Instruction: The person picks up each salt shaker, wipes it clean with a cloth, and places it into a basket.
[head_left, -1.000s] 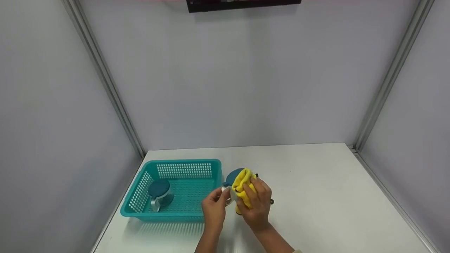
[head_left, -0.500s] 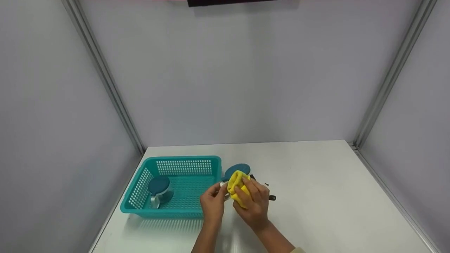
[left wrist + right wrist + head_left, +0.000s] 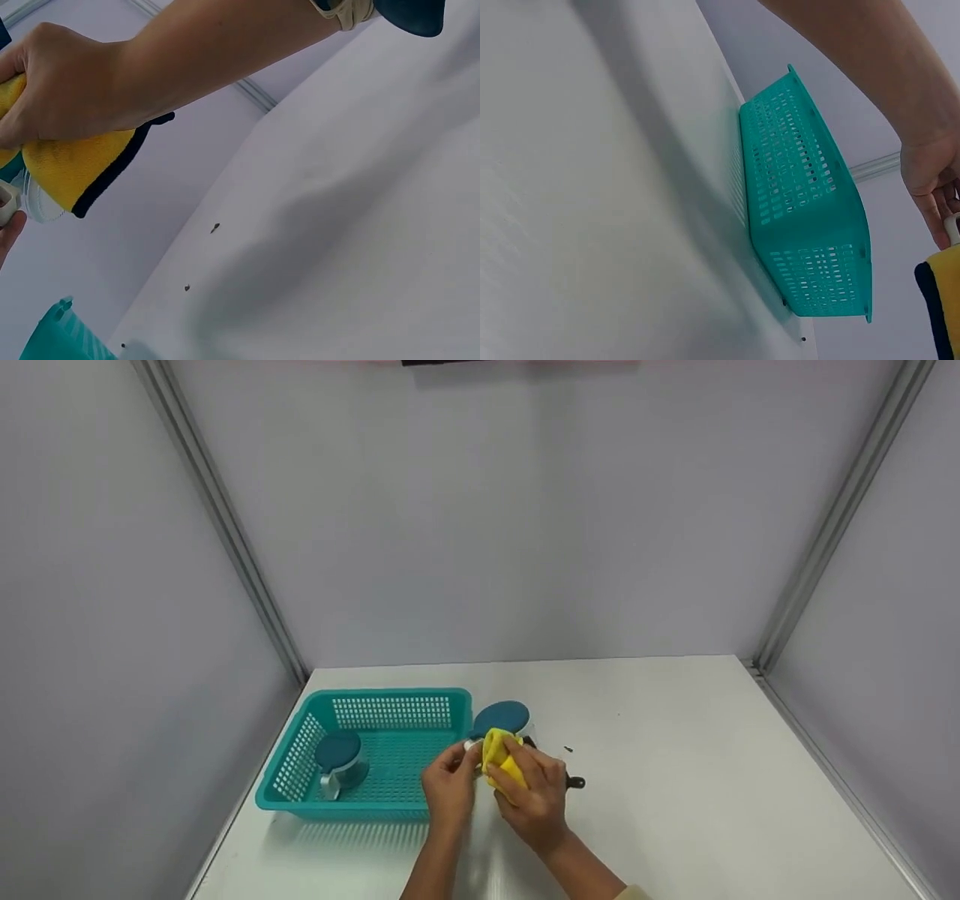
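My left hand [image 3: 450, 784] pinches the white handle of a clear jar with a round blue lid [image 3: 501, 717]. The jar is raised above the table, just right of the basket. A yellow cloth [image 3: 501, 757] with black edging is bunched in my right hand [image 3: 534, 791], pressed close to the handle side of the jar. Much of the jar's body is hidden behind cloth and fingers. In the left wrist view, the cloth [image 3: 75, 165] hangs below the right hand, with clear jar wall [image 3: 37, 199] beside it. The right wrist view catches the left hand [image 3: 934, 184] at the white handle.
A teal perforated basket [image 3: 360, 813] stands left on the white table [image 3: 712, 780]. Inside, at its left, is a similar blue-lidded jar [image 3: 339, 761]. Small dark specks [image 3: 568, 748] dot the tabletop. Grey walls enclose the back and sides.
Both hands have shifted slightly left with the jar and cloth. The cloth has moved toward the handle, leaving more of the blue lid showing. The head view has tilted down a little.
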{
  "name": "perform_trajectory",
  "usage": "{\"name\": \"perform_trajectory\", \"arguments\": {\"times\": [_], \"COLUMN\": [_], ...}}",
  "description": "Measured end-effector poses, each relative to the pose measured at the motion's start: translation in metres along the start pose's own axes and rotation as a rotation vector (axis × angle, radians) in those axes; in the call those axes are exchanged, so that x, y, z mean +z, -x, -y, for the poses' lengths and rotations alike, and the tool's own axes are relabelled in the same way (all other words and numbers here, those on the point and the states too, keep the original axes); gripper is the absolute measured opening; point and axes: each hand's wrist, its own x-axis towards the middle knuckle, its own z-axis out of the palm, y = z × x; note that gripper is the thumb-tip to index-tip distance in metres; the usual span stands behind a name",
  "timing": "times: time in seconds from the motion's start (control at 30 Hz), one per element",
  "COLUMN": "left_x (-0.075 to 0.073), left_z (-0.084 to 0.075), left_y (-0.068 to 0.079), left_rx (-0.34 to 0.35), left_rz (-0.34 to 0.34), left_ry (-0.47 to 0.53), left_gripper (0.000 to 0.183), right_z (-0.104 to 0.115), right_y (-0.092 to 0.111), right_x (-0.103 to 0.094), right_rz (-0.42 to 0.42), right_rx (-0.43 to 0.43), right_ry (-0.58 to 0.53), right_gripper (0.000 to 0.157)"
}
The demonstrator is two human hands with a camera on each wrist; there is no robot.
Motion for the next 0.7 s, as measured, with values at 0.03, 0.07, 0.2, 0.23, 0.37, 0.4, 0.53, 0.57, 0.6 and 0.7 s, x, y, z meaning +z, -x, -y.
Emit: {"name": "perform_trajectory", "arguments": {"times": [0.03,0.07,0.2,0.23,0.37,0.4,0.53,0.57,0.6,0.7], "left_x": [-0.0007,-0.0013,-0.0027,-0.0028,-0.0025,-0.0025,-0.003,-0.0032,-0.0035,-0.004], "left_z": [-0.0001,-0.0001,0.0002,0.0002,-0.0007,-0.0011,-0.0017,-0.0016,-0.0015,-0.0013], "left_y": [-0.0007,-0.0012,-0.0027,-0.0029,-0.0037,-0.004,-0.0052,-0.0054,-0.0054,-0.0052], "left_rx": [0.001,0.0,0.008,0.012,0.032,0.037,0.055,0.062,0.067,0.083], "left_rz": [0.0,0.0,-0.008,-0.011,-0.021,-0.021,-0.007,-0.004,0.0,0.006], "left_ry": [-0.001,0.001,0.01,0.014,0.018,0.018,0.017,0.016,0.015,0.009], "left_gripper": [0.024,0.024,0.026,0.026,0.028,0.029,0.029,0.029,0.029,0.026], "right_z": [0.0002,0.0006,0.0018,0.002,0.0016,0.0012,0.0007,0.0009,0.001,0.0019], "right_y": [0.0007,0.0014,0.0038,0.004,0.0039,0.0039,0.0044,0.0048,0.0051,0.0067], "right_x": [0.0004,0.0006,0.0009,0.0009,0.0005,0.0005,-0.0005,-0.0008,-0.001,-0.0021], "right_rz": [0.002,0.005,0.023,0.029,0.046,0.047,0.055,0.06,0.067,0.095], "right_rx": [-0.001,-0.003,-0.01,-0.01,-0.01,-0.012,-0.016,-0.016,-0.014,-0.002], "right_ry": [-0.003,-0.004,-0.005,-0.007,-0.013,-0.016,-0.027,-0.028,-0.028,-0.032], "right_gripper": [0.014,0.014,0.014,0.014,0.014,0.014,0.013,0.013,0.013,0.014]}}
